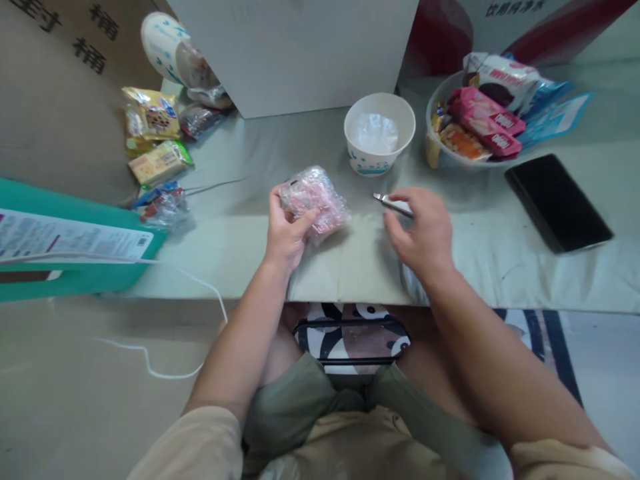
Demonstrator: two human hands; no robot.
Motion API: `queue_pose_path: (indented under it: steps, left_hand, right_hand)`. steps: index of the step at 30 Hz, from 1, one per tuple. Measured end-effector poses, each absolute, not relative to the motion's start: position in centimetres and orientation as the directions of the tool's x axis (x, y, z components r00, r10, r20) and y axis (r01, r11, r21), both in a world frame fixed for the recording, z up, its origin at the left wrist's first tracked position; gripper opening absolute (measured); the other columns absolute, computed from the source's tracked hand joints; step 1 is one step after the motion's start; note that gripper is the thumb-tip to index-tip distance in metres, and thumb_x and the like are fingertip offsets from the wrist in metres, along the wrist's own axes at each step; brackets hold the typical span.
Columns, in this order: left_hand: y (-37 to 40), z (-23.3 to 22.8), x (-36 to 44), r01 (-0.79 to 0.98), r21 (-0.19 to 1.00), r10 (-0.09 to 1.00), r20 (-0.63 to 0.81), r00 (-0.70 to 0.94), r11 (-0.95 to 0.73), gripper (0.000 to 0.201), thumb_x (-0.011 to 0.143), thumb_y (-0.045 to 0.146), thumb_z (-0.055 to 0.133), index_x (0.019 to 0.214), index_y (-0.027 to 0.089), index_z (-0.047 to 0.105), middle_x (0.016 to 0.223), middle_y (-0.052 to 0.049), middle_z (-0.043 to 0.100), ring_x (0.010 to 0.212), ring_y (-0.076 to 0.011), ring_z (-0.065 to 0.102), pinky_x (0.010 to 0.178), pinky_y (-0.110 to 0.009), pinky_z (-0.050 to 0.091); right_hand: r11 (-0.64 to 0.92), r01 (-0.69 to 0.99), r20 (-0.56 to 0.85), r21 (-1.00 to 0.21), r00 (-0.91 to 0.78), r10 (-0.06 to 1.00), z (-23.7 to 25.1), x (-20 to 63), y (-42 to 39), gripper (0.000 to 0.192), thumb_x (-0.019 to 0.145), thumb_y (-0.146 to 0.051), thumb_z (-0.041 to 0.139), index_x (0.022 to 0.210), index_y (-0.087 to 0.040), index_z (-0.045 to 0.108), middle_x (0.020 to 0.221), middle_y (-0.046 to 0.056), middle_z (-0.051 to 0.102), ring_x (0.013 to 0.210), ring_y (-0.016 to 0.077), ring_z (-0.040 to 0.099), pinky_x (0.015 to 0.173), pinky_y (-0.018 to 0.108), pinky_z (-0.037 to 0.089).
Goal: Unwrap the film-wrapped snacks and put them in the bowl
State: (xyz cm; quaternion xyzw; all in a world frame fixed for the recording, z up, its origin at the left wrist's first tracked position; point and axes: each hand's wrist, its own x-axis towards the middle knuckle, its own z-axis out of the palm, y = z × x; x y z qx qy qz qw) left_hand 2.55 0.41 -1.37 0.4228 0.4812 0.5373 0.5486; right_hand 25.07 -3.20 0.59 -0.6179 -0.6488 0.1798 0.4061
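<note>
My left hand [290, 230] is closed around a bubble-wrapped packet [320, 203], its thumb pressed across the front. Pink shows through the clear wrap. To the right, my right hand [423, 230] pinches a slim metal tool [393, 204] with a short, pale, angled tip, too small to identify for certain. That tip points left toward the packet, with a gap between them. Just beyond my hands stands a white paper cup [375, 160] with clear plastic inside.
A clear bowl [431, 137] of wrapped snacks sits at the back right, near a black phone [557, 203]. Several snack packs [160, 163] and a tipped paper cup [163, 43] lie at left. A green box [90, 280] and white cable [200, 280] overhang the table's front-left edge.
</note>
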Motion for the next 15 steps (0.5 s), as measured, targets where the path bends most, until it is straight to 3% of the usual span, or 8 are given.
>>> queue_pose_path:
  steps: [3, 6, 10, 12, 15]
  left_hand:
    - [0.8, -1.4, 1.5, -0.221, 0.97, 0.989, -0.122, -0.082, 0.101, 0.074, 0.059, 0.051, 0.095, 0.112, 0.034, 0.046, 0.11, -0.001, 0.064, 0.095, -0.02, 0.069, 0.077, -0.032, 0.059]
    - [0.8, -1.5, 1.2, -0.235, 0.964, 0.988, -0.142, -0.06, 0.124, 0.07, 0.061, 0.049, 0.094, 0.111, 0.033, 0.049, 0.105, -0.001, 0.065, 0.089, -0.0189, 0.069, 0.073, -0.031, 0.058]
    - [0.7, -1.3, 1.2, -0.195, 0.972, 0.991, -0.127, 0.046, 0.134, 0.063, 0.065, 0.052, 0.091, 0.111, 0.03, 0.055, 0.1, -0.002, 0.067, 0.088, -0.0191, 0.069, 0.075, -0.031, 0.058]
    - [0.6, -1.1, 1.2, -0.158, 0.979, 0.989, -0.117, 0.09, 0.13, 0.061, 0.065, 0.053, 0.091, 0.109, 0.028, 0.058, 0.099, -0.002, 0.068, 0.087, -0.0185, 0.069, 0.076, -0.03, 0.057]
    - [0.4, -1.0, 1.1, -0.084, 0.991, 0.983, -0.092, 0.156, 0.106, 0.06, 0.064, 0.056, 0.091, 0.106, 0.025, 0.061, 0.098, -0.003, 0.069, 0.088, -0.0179, 0.068, 0.077, -0.029, 0.055]
  right_hand:
    - [-0.016, 0.847, 0.271, -0.532, 0.189, 0.944, -0.8, 27.7, -3.0, 0.027, 0.081, -0.027, 0.064, 0.107, -0.021, 0.07, 0.12, 0.017, 0.068, 0.114, 0.0357, 0.06, 0.101, 0.056, 0.046]
    - [-0.061, 0.877, 0.233, -0.477, 0.194, 0.953, -1.6, 28.7, -2.7, 0.019, 0.083, -0.03, 0.064, 0.098, -0.021, 0.071, 0.117, 0.018, 0.067, 0.112, 0.036, 0.06, 0.098, 0.056, 0.046]
    - [0.085, 0.735, 0.265, -0.673, 0.132, 0.955, -0.9, 27.6, -3.0, 0.019, 0.092, -0.037, 0.06, 0.104, -0.024, 0.068, 0.093, 0.009, 0.068, 0.089, 0.0253, 0.063, 0.084, 0.044, 0.05]
    - [0.157, 0.536, 0.252, -0.83, 0.108, 0.962, -0.4, 26.7, -3.4, 0.024, 0.097, -0.046, 0.059, 0.111, -0.027, 0.063, 0.077, 0.001, 0.063, 0.067, 0.0179, 0.058, 0.067, 0.035, 0.048]
    - [0.13, 0.177, 0.146, -0.975, 0.077, 0.986, 0.3, 25.3, -3.9, 0.033, 0.095, -0.059, 0.062, 0.113, -0.033, 0.053, 0.067, -0.006, 0.058, 0.046, 0.0111, 0.045, 0.046, 0.026, 0.036]
